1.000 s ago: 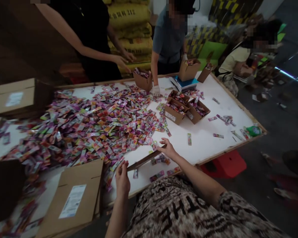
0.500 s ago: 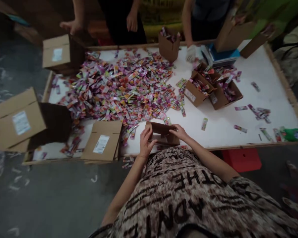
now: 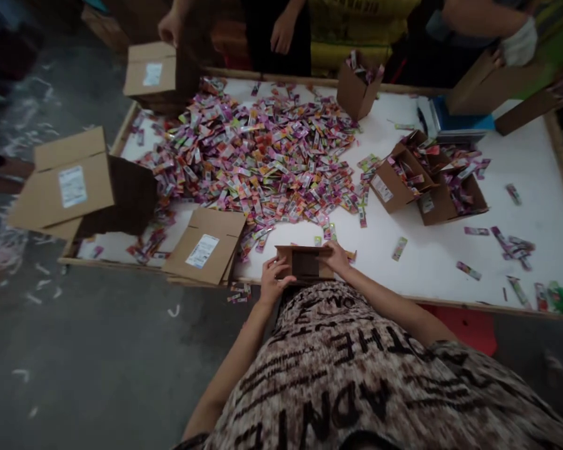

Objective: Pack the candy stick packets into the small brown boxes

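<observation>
A small cardboard box [image 3: 304,262], its top open towards me, stands at the near edge of the white table [image 3: 431,262], close against my shirt. My left hand [image 3: 274,278] grips its left end, thumb at the near side and fingers over the far side. At the right end, my right hand [image 3: 336,259] holds the box wall, its fingertips partly hidden. The inside looks dark and bare. Just beyond lies a big heap of small colourful packets [image 3: 263,162]. To the left of my left hand is a stack of flattened cartons [image 3: 204,247] with a white label.
More flat cartons [image 3: 70,184] and a labelled carton stack [image 3: 150,72] stand at the left. Filled boxes [image 3: 398,175] are right of the heap, another filled box [image 3: 359,90] behind. Co-workers stand across the table; one wears a white glove [image 3: 520,44]. A red stool [image 3: 466,328] is below.
The view has shifted, and the box in my hands now shows its dark inside more squarely. A co-worker's gloved hand has gone from the table up to the cartons at the far right.
</observation>
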A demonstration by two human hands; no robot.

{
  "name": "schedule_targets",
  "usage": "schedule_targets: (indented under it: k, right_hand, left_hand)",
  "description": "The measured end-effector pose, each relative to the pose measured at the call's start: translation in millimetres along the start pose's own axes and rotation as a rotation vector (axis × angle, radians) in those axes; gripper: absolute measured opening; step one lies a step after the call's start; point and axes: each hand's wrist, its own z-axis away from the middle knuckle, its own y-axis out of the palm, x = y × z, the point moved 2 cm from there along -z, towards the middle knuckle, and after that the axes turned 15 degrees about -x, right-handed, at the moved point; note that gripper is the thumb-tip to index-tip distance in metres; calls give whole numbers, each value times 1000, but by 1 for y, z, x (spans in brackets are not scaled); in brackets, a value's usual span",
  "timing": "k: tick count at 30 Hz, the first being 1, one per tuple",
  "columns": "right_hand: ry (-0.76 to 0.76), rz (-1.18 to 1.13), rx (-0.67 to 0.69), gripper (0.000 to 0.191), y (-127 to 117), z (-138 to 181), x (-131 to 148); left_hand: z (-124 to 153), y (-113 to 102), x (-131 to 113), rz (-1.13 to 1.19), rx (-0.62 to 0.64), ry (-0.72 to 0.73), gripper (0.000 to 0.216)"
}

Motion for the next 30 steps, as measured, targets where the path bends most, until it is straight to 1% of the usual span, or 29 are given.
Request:
schedule_targets:
  k: [1,2,4,6,8,11,13,15,16,18,19,20,22,23,25,26,28,29,30]
  right_hand:
    - [-45,57,-45,37,5,-1,1]
    - [-87,90,-47,35,7,-2,2]
    - [-180,103,23,36,3,-3,5]
    - [-267,68,101,41,-8,-2,10]
    - [-342,30,149,45,-20,3,15]
    - [-465,15,205,35,-25,18,19]
    - [-553,19,254,29,-20,31,17]
    - [-606,27,277,27,-14,41,13]
    - [-615,38,270,28,-12,44,11]
    - [-621,83,246,28,-8,46,10]
    - [-630,117,244,29,-6,46,11]
    - [-644,156,247,29,-4,46,12]
    - [-672,235,250,31,1,45,15]
    - [-682,265,249,32,3,46,17]
    - [-686,305,233,31,8,48,18]
    - [-681,313,219,30,9,50,18]
    - [-673,298,196,28,10,51,16]
    - [-670,276,192,27,8,49,16]
    - [-666,243,196,25,6,46,15]
  left_hand:
    - [-2,6,-2,-23,-47,-28,38]
    - [-3,12,-3,-47,-103,-56,40]
    - [-5,25,-6,-85,-214,-98,49]
    - [-4,36,-8,-107,-300,-115,65]
    - [-2,44,-9,-101,-345,-117,77]
    - [2,46,-9,-62,-355,-124,82]
    - [3,41,-10,-46,-324,-132,79]
    - [3,31,-14,-55,-232,-92,68]
    - [2,26,-18,-79,-162,-42,58]
    - [-2,18,-28,-159,7,107,33]
    - [-4,17,-33,-209,94,181,21]
    - [-8,19,-39,-259,171,239,13]
    - [-15,29,-48,-343,278,297,14]
    - [-17,36,-52,-376,306,304,14]
    - [-20,49,-56,-439,305,293,12]
    - [-19,53,-57,-456,296,287,15]
    - [-16,58,-58,-449,288,296,24]
    - [-14,59,-59,-426,302,317,29]
    - [-15,59,-59,-394,330,350,39]
